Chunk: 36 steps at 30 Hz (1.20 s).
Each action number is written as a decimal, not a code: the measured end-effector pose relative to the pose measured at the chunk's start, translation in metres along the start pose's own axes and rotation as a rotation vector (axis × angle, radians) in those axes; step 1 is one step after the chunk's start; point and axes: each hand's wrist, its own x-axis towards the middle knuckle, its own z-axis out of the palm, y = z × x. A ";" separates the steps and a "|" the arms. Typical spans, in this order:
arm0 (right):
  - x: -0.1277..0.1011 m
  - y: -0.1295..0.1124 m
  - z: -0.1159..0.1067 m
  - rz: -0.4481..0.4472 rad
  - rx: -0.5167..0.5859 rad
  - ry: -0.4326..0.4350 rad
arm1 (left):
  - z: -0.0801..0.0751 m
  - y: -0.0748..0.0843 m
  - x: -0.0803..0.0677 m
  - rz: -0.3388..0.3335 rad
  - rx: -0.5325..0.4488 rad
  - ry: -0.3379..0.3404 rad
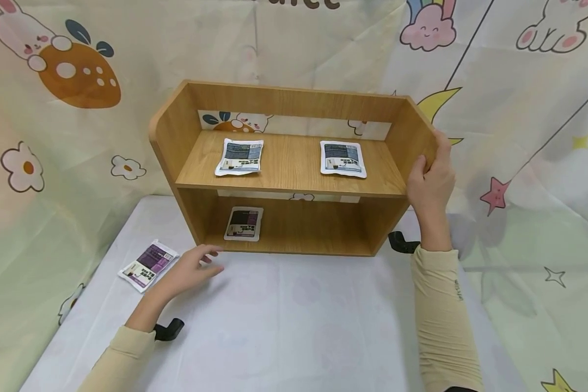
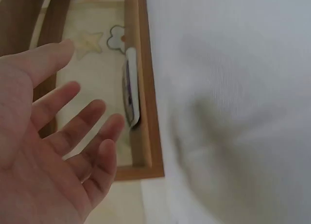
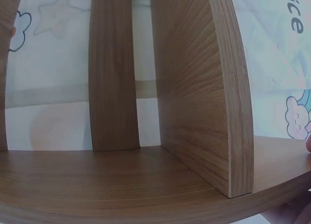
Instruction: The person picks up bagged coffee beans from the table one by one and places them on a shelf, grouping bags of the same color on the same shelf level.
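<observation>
A two-tier wooden shelf stands on the table. My right hand grips its right side panel, the thumb on the panel's inner side. In the right wrist view, only a bit of that hand shows at the right edge, beside the wooden boards. My left hand hovers at the lower left front edge, fingers loosely bent and holding nothing. The left wrist view shows its palm and spread fingers beside a flat packet on the lower board. Nearest that hand on the table lies a purple-and-white packet.
On the upper board lie two blue-and-white packets, one left and one right. A dark purple packet is on the lower board's left part. White cloth covers the table, and a printed cartoon curtain hangs behind.
</observation>
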 end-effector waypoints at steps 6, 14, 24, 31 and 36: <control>0.001 0.000 -0.001 -0.004 0.006 -0.001 | -0.029 -0.007 -0.022 -0.027 0.022 0.015; 0.002 0.001 -0.004 0.001 -0.004 -0.006 | -0.079 -0.043 -0.046 -0.075 0.112 0.115; -0.002 0.003 -0.003 -0.026 0.001 -0.003 | -0.105 -0.093 -0.067 -0.123 0.113 0.157; -0.001 0.003 -0.005 -0.022 -0.007 0.000 | -0.099 -0.113 -0.063 -0.168 0.127 0.063; -0.001 0.002 -0.006 -0.007 -0.010 -0.015 | -0.097 -0.117 -0.063 -0.190 0.158 0.034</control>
